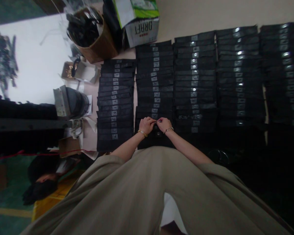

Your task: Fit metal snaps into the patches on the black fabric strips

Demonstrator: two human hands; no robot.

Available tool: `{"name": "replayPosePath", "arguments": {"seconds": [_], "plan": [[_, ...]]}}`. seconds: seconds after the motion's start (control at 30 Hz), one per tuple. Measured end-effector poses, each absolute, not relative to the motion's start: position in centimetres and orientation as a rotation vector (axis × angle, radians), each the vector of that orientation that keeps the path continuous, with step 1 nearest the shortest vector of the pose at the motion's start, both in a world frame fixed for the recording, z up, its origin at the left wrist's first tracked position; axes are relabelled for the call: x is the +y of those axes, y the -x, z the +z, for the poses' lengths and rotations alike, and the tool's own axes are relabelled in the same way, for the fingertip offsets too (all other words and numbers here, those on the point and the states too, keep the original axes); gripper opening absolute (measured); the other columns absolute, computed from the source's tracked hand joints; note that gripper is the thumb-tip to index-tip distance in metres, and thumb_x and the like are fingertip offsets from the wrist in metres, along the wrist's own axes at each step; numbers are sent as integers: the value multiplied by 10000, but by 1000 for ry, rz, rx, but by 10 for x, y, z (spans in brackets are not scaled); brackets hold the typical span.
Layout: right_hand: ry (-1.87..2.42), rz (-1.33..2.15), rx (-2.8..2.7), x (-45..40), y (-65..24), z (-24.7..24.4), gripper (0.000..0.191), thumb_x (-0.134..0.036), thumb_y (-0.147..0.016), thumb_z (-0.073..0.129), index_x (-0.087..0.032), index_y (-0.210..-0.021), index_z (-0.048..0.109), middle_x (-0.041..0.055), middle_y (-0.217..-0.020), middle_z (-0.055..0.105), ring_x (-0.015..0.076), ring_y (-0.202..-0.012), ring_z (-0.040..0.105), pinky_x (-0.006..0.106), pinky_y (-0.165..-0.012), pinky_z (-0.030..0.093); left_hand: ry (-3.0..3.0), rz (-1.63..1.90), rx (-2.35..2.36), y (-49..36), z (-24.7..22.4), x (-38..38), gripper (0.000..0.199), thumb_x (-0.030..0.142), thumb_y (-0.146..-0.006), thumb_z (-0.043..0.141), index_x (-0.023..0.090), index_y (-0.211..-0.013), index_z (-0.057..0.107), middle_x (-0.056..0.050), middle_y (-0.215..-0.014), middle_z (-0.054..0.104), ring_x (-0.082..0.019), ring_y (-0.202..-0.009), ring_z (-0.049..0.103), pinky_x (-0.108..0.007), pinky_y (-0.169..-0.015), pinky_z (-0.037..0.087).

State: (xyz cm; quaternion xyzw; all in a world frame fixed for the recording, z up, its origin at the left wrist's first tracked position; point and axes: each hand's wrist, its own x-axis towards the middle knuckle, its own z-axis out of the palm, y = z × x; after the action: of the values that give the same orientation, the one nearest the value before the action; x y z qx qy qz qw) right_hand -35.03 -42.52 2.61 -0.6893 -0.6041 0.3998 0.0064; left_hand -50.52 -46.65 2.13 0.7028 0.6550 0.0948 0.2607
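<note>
My left hand and my right hand meet fingertip to fingertip over the near end of a column of overlapping black fabric pieces. Both hands are closed in a pinch. Whatever sits between the fingertips is too small to make out. Small grey labels with shiny round marks run down the middle of that column. Just below my hands, another shiny round mark shows on the black fabric. A beaded bracelet circles each wrist.
More columns of black pieces lie right and left. At the back left stand a cardboard box of dark items and a "DRAFT" carton. A dark bucket and a small box of gold-coloured bits are left. Another person is lower left.
</note>
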Motion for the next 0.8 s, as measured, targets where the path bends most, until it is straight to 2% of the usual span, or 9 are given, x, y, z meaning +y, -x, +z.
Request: {"name": "replayPosePath", "arguments": {"seconds": [0.17, 0.4, 0.63, 0.8], "plan": [[2052, 1300, -1798, -427, 346, 21, 241, -332, -830, 594, -194, -920, 770, 64, -900, 771, 188, -835, 705, 243, -744, 502, -1944, 272, 1773, 507, 20, -469, 258, 404, -975, 532, 274, -1061, 738, -57, -1079, 702, -221, -1017, 580, -366, -848, 402], [2047, 1279, -1820, -426, 347, 27, 189, -291, -800, 636, -207, -903, 771, 70, -912, 771, 207, -854, 701, 271, -768, 512, -1944, 272, 1803, 503, 22, -468, 220, 364, -957, 560, 273, -1070, 725, -66, -1084, 690, -236, -1010, 583, -372, -826, 413], [1838, 1672, -1492, -440, 339, 32, 335, -188, -882, 478, -145, -1109, 722, 23, -778, 743, 95, -511, 571, 211, -560, 488, -1975, 389, 1607, 511, 31, -473, 303, 369, -960, 569, 266, -1224, 678, -59, -1152, 701, -207, -1060, 599, -348, -918, 458], [1694, 1640, -1648, -455, 330, 32, 340, -166, -836, 585, -165, -1158, 694, 3, -739, 733, 126, -685, 663, 230, -696, 524, -2016, 307, 1447, 511, 32, -479, 248, 327, -953, 591, 248, -1152, 715, -55, -1125, 724, -195, -1021, 623, -342, -923, 478]]}}
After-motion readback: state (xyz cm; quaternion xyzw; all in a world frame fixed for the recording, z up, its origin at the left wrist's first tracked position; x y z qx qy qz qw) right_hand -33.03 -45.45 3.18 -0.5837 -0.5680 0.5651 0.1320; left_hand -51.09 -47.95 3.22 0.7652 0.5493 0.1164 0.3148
